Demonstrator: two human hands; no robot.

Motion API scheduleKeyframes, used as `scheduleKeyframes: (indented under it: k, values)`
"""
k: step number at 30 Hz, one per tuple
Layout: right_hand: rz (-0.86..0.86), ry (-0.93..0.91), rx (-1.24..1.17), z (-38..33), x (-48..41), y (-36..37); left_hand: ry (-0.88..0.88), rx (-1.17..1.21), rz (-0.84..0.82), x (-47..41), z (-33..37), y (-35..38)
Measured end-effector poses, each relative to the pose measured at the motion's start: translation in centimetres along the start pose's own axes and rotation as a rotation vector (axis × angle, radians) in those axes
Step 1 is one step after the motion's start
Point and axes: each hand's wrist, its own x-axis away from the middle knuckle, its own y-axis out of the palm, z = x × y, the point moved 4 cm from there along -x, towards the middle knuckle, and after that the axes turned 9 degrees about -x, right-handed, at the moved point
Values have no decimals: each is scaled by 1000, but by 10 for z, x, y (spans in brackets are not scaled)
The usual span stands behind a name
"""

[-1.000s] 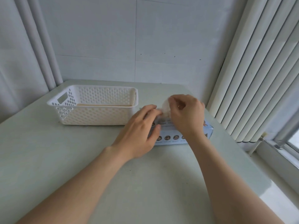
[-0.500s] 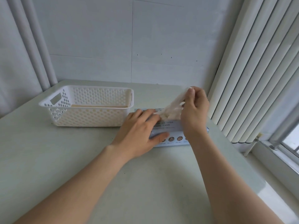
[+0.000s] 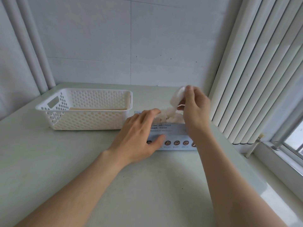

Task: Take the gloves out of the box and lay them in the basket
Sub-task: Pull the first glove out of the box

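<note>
**Q:** Status of the extraction step?

**A:** The right hand (image 3: 195,108) pinches the upper end of a thin, translucent white glove (image 3: 176,98) between thumb and fingertips. A second ago this hand was low at the opening of the flat, pale blue cardboard box (image 3: 173,133). It is now raised above the box, and the glove is drawn out into a stretched strip.

**Q:** Is the glove free?

**A:** No. Its lower end is bunched at the opening on top of the box, touching it. How much is left inside cannot be told.

**Q:** Left hand?

**A:** The left hand (image 3: 139,136) has not shifted. It lies flat on the box with fingers extended, pressing down and gripping nothing.

**Q:** Consequence for the task?

**A:** Judged: the pull is under way but not complete. The white perforated plastic basket (image 3: 85,112) stands just left of the box on the pale grey-green table (image 3: 82,174). The glove has not reached it.
</note>
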Motion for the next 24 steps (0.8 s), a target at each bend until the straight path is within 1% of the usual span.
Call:
scheduleKeyframes:
  k: [1,3,5,7,9,12,16,20,24]
  values:
    - [-57,11,18,-2,3,2,-18,16,1,0,-1,0]
    - [-118,0,105,-4,7,4,-48,35,11,-2,-3,2]
    - [-136,-45,291,-1,9,4,-73,66,40,-4,-3,3]
    - [-156,-29,465,4,10,5,-107,118,92,-5,-3,3]
    - [-190,-3,535,9,9,7,-132,156,146,-6,-2,1]
    - [-217,-86,573,10,9,12,-141,168,191,-7,-3,1]
    - [-208,-207,571,10,8,14,-136,160,178,-6,-4,4]
    - [-162,-232,489,4,8,11,-103,148,170,-7,0,-2]
    - [-116,-224,471,-1,7,7,-65,122,158,-7,0,-1]
